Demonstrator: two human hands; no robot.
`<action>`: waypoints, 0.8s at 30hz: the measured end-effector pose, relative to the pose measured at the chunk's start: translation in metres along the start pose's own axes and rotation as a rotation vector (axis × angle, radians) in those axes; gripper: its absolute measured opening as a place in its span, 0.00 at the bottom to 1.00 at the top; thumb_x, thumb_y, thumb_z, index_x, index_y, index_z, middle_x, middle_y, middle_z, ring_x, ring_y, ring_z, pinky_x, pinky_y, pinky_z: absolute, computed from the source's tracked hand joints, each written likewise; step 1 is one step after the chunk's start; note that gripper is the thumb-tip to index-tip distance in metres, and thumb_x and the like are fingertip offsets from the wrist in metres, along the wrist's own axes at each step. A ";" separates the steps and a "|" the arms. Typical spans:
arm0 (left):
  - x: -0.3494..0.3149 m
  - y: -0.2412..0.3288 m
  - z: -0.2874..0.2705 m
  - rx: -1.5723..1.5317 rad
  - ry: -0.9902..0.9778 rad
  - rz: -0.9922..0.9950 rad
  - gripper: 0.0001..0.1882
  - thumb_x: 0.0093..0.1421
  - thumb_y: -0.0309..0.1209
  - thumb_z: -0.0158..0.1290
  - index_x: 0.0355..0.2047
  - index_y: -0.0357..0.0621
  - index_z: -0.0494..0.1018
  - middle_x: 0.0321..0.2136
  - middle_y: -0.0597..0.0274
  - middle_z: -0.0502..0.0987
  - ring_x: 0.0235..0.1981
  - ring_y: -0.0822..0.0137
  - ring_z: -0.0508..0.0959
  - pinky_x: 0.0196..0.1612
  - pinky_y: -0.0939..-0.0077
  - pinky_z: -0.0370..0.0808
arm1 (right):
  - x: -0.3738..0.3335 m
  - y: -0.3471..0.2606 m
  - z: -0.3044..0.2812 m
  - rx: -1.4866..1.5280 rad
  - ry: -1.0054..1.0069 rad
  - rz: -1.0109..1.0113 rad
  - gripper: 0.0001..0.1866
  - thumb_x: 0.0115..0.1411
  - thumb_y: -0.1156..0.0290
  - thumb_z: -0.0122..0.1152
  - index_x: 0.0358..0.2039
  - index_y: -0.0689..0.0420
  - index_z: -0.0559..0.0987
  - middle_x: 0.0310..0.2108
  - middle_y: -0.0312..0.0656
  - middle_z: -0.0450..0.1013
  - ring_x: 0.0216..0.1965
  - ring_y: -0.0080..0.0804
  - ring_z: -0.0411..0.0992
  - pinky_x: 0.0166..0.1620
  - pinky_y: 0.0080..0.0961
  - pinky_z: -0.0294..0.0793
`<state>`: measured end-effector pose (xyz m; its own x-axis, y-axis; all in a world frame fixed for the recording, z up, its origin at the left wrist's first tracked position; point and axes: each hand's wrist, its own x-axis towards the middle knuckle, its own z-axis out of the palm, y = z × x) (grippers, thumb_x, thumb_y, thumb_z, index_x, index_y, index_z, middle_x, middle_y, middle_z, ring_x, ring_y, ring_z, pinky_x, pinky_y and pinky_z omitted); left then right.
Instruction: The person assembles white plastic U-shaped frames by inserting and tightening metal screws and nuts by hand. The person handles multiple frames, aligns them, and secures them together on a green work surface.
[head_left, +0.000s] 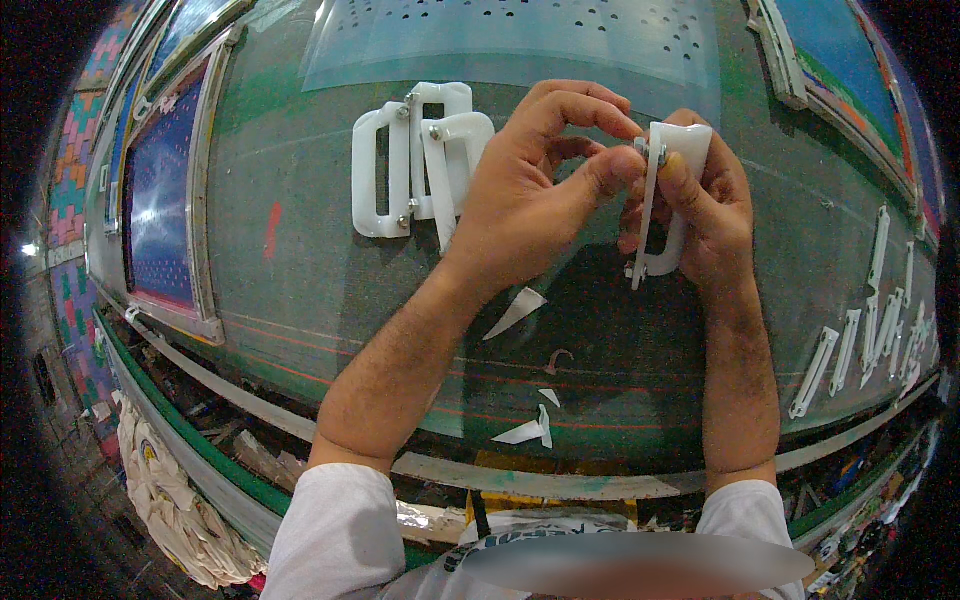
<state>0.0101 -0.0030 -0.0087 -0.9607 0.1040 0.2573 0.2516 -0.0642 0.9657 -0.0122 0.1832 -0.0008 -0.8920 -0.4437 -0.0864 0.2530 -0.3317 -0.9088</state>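
A white plastic handle [690, 145] with a thin white strip along one side stands tilted in my right hand [722, 205], which grips it with thumb and fingers. Metal screws pass through the strip near both ends. At the upper screw [640, 147], the thumb and forefinger of my left hand [530, 190] come together in a pinch on its end. Left of that hand lie several more white handles [380, 220] in a loose overlapping pile, with screws fitted at their corners. The left forearm and hand partly hide the pile's right edge.
Several narrow white strips [817, 370] lie at the right of the green table [300, 330]. Scraps of white material [517, 312] are scattered between my forearms. Framed panels stand at the left [165, 200] and upper right, and a translucent perforated sheet [500, 50] lies at the back.
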 end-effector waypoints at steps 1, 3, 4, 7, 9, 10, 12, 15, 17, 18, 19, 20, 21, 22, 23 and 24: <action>0.000 0.001 0.001 -0.003 0.005 -0.011 0.18 0.62 0.27 0.62 0.51 0.46 0.71 0.53 0.61 0.71 0.55 0.68 0.73 0.56 0.68 0.72 | 0.001 0.000 -0.001 0.013 -0.008 0.001 0.14 0.67 0.63 0.61 0.44 0.59 0.72 0.28 0.40 0.76 0.22 0.32 0.78 0.24 0.30 0.82; -0.002 0.001 0.002 -0.058 0.044 -0.049 0.16 0.63 0.28 0.61 0.50 0.46 0.72 0.53 0.61 0.71 0.55 0.68 0.73 0.56 0.68 0.72 | 0.001 -0.001 -0.003 0.048 -0.043 0.021 0.15 0.66 0.63 0.62 0.45 0.59 0.72 0.29 0.40 0.76 0.24 0.32 0.78 0.25 0.30 0.83; -0.002 0.002 0.003 -0.090 0.062 -0.051 0.16 0.63 0.27 0.61 0.50 0.45 0.72 0.52 0.60 0.72 0.55 0.67 0.73 0.57 0.68 0.71 | 0.001 -0.001 -0.003 0.047 -0.024 0.020 0.15 0.66 0.63 0.62 0.45 0.59 0.72 0.29 0.40 0.76 0.24 0.31 0.78 0.25 0.30 0.83; -0.003 0.003 0.002 -0.164 0.040 -0.067 0.17 0.62 0.26 0.61 0.51 0.44 0.74 0.52 0.57 0.74 0.56 0.64 0.73 0.60 0.69 0.69 | 0.000 0.000 -0.002 0.033 0.013 0.018 0.15 0.66 0.63 0.62 0.45 0.59 0.72 0.29 0.40 0.76 0.23 0.31 0.78 0.26 0.30 0.83; -0.002 0.002 0.001 -0.173 0.010 -0.037 0.16 0.61 0.26 0.62 0.49 0.43 0.74 0.51 0.57 0.74 0.56 0.64 0.73 0.59 0.70 0.70 | -0.001 0.001 -0.002 0.016 -0.008 0.014 0.15 0.66 0.63 0.62 0.45 0.59 0.72 0.29 0.40 0.76 0.23 0.32 0.78 0.25 0.30 0.83; -0.001 0.002 0.002 -0.162 0.018 -0.036 0.15 0.61 0.26 0.62 0.49 0.43 0.75 0.51 0.57 0.75 0.56 0.65 0.74 0.59 0.71 0.70 | -0.002 0.001 -0.002 0.014 0.003 0.020 0.15 0.66 0.62 0.63 0.45 0.59 0.72 0.29 0.40 0.76 0.23 0.31 0.78 0.25 0.30 0.83; 0.000 0.003 0.004 -0.142 0.060 -0.033 0.14 0.62 0.27 0.62 0.47 0.42 0.76 0.50 0.58 0.76 0.55 0.66 0.74 0.57 0.73 0.71 | -0.001 -0.001 -0.003 0.040 -0.016 0.029 0.15 0.66 0.62 0.63 0.45 0.58 0.72 0.29 0.40 0.76 0.23 0.30 0.78 0.26 0.29 0.83; -0.002 0.008 0.008 -0.219 0.143 -0.055 0.10 0.63 0.29 0.62 0.43 0.40 0.77 0.48 0.59 0.78 0.51 0.69 0.76 0.54 0.74 0.74 | 0.000 -0.001 -0.003 0.034 -0.031 0.002 0.14 0.66 0.63 0.63 0.44 0.59 0.73 0.29 0.39 0.76 0.24 0.29 0.78 0.26 0.28 0.83; -0.004 0.012 0.007 -0.210 0.116 -0.127 0.10 0.63 0.28 0.62 0.43 0.39 0.77 0.42 0.62 0.79 0.44 0.72 0.78 0.48 0.77 0.77 | 0.001 -0.001 -0.001 -0.034 -0.013 0.015 0.14 0.66 0.63 0.63 0.43 0.59 0.74 0.29 0.39 0.76 0.24 0.28 0.78 0.26 0.27 0.83; -0.004 0.013 0.007 -0.217 0.104 -0.152 0.10 0.63 0.28 0.61 0.43 0.38 0.76 0.38 0.64 0.80 0.40 0.74 0.79 0.45 0.78 0.79 | 0.001 -0.001 0.000 -0.054 -0.012 0.019 0.13 0.66 0.63 0.63 0.42 0.59 0.74 0.29 0.38 0.75 0.24 0.28 0.77 0.26 0.27 0.82; -0.004 0.014 0.008 -0.194 0.114 -0.163 0.10 0.63 0.28 0.61 0.43 0.38 0.77 0.37 0.64 0.80 0.39 0.74 0.80 0.44 0.79 0.79 | 0.000 -0.001 0.001 -0.082 0.006 0.018 0.13 0.66 0.63 0.63 0.42 0.59 0.74 0.29 0.38 0.75 0.24 0.28 0.77 0.26 0.27 0.82; -0.004 0.014 0.007 -0.187 0.132 -0.171 0.10 0.63 0.27 0.61 0.43 0.38 0.77 0.36 0.65 0.81 0.37 0.74 0.80 0.43 0.79 0.79 | 0.000 -0.001 0.002 -0.105 0.023 0.018 0.13 0.66 0.62 0.63 0.42 0.59 0.75 0.28 0.38 0.75 0.24 0.27 0.77 0.26 0.27 0.82; -0.004 0.014 0.007 -0.179 0.151 -0.179 0.10 0.63 0.27 0.61 0.43 0.38 0.77 0.34 0.65 0.81 0.36 0.75 0.80 0.42 0.80 0.79 | 0.000 -0.001 0.003 -0.098 0.015 0.004 0.13 0.66 0.62 0.63 0.41 0.58 0.75 0.28 0.37 0.75 0.24 0.27 0.77 0.25 0.27 0.82; -0.004 0.014 0.006 -0.156 0.156 -0.163 0.10 0.63 0.27 0.62 0.43 0.38 0.77 0.35 0.65 0.81 0.37 0.75 0.80 0.42 0.80 0.79 | 0.000 -0.001 0.004 -0.127 0.043 0.028 0.13 0.66 0.62 0.63 0.42 0.58 0.75 0.29 0.37 0.76 0.24 0.26 0.77 0.26 0.26 0.82; -0.003 0.013 0.006 -0.133 0.161 -0.146 0.10 0.63 0.27 0.62 0.43 0.38 0.77 0.35 0.64 0.81 0.37 0.75 0.80 0.42 0.80 0.79 | 0.002 -0.001 0.004 -0.126 0.043 0.037 0.14 0.66 0.61 0.64 0.42 0.58 0.75 0.29 0.37 0.76 0.25 0.26 0.77 0.27 0.24 0.81; -0.002 0.013 0.006 -0.110 0.166 -0.129 0.11 0.63 0.27 0.62 0.44 0.38 0.77 0.36 0.64 0.82 0.37 0.75 0.80 0.42 0.80 0.79 | 0.003 0.000 0.005 -0.111 0.031 0.035 0.14 0.65 0.61 0.64 0.42 0.58 0.75 0.29 0.37 0.76 0.25 0.25 0.77 0.27 0.23 0.81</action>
<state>0.0162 0.0017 0.0031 -0.9924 -0.0461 0.1137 0.1200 -0.1700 0.9781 -0.0131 0.1783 0.0010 -0.8950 -0.4268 -0.1299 0.2428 -0.2217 -0.9444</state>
